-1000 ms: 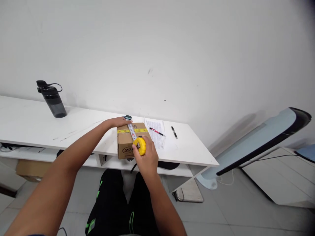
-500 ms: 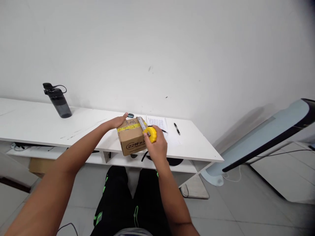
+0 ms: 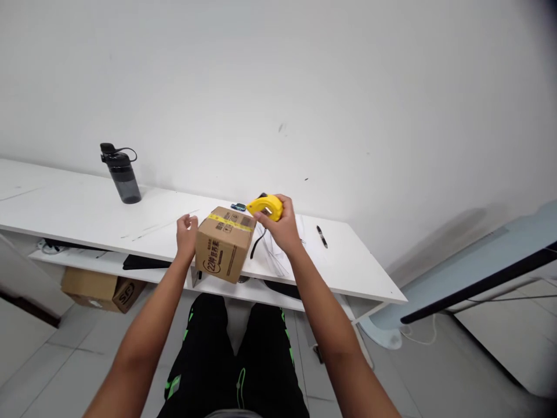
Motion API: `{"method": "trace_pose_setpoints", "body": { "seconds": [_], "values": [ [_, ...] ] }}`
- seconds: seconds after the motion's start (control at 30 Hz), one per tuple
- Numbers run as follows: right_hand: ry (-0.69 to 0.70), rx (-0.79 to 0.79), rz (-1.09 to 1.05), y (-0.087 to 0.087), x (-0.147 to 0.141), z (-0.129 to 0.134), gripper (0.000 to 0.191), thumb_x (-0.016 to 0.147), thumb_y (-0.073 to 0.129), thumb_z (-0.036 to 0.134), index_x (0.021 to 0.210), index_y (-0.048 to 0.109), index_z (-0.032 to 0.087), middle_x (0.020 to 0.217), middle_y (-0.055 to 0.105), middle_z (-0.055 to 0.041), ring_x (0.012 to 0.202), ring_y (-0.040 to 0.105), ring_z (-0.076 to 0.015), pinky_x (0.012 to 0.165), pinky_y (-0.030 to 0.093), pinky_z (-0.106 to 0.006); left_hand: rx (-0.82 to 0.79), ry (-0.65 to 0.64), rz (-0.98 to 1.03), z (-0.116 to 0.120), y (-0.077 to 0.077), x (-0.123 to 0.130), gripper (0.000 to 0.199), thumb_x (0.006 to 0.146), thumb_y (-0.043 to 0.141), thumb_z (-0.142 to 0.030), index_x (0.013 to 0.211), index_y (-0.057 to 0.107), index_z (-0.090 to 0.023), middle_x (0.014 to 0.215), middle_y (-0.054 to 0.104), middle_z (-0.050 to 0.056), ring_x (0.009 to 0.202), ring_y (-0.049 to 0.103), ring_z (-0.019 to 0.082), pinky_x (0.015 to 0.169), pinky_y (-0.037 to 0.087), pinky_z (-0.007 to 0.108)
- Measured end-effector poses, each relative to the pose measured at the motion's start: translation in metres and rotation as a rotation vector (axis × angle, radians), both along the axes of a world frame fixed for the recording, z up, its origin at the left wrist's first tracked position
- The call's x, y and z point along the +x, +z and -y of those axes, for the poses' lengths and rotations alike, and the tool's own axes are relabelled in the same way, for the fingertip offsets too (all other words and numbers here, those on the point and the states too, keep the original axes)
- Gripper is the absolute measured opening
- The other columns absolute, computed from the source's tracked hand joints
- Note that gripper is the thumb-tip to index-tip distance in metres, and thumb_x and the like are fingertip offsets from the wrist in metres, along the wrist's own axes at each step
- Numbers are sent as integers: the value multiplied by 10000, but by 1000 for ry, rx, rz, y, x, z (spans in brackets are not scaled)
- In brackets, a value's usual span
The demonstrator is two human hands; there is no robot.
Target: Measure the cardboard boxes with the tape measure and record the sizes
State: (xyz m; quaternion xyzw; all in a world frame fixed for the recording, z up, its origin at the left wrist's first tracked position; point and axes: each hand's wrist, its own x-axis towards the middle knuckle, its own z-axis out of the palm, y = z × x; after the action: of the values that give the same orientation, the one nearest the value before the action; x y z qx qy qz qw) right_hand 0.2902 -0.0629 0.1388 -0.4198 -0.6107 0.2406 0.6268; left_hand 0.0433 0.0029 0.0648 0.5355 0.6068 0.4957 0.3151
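A brown cardboard box [image 3: 221,249] with yellow tape across its top sits at the front edge of the white table [image 3: 361,255]. Close by its left side is my left hand [image 3: 187,233], fingers curled in, nothing visible in them. My right hand [image 3: 285,227] grips a yellow tape measure [image 3: 268,206] above the table, just past the box's upper right corner. No drawn-out blade shows. Some papers [image 3: 278,255] lie under and beside my right wrist, partly hidden by it. A small dark teal object [image 3: 238,206] rests behind the box.
A black pen [image 3: 322,237] lies on the table at right. Toward the left stands a dark water bottle [image 3: 124,180]. An opened carton [image 3: 98,287] is under the shelf. A tall pale-blue panel with a black edge [image 3: 478,290] leans in from the right.
The box has been turned, showing different faces. My left hand has moved from its far edge to beside its left side. The tape measure has lifted off the box, its blade no longer showing.
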Motion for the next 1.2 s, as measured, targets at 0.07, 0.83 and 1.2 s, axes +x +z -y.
{"method": "trace_pose_setpoints", "body": {
  "seconds": [0.07,0.83,1.2],
  "values": [
    [147,-8,126,8,-14,-14,598,717,752,459,1196,461,251,1159,572,-39,991,604,-181,808,539,-308,102,0,287,19,1,-1,613,931,296,-622,1384,396,-221,1436,499,137,1329,462,263,1045,409,384],
    [285,168,690,-4,-57,-39,438,936,526,463,1326,549,264,1263,630,-67,1101,615,-224,952,477,-384,-1,-353,568,82,12,37,702,788,676,-374,1420,390,-270,1301,593,80,1133,604,266,961,470,400],
    [175,172,784,-2,-57,-40,545,894,588,495,1378,477,272,1256,613,-59,1061,610,-229,872,500,-365,166,-292,486,69,13,44,543,791,604,-307,1328,566,-237,1199,663,39,1047,614,244,894,470,340]
  ]
}}
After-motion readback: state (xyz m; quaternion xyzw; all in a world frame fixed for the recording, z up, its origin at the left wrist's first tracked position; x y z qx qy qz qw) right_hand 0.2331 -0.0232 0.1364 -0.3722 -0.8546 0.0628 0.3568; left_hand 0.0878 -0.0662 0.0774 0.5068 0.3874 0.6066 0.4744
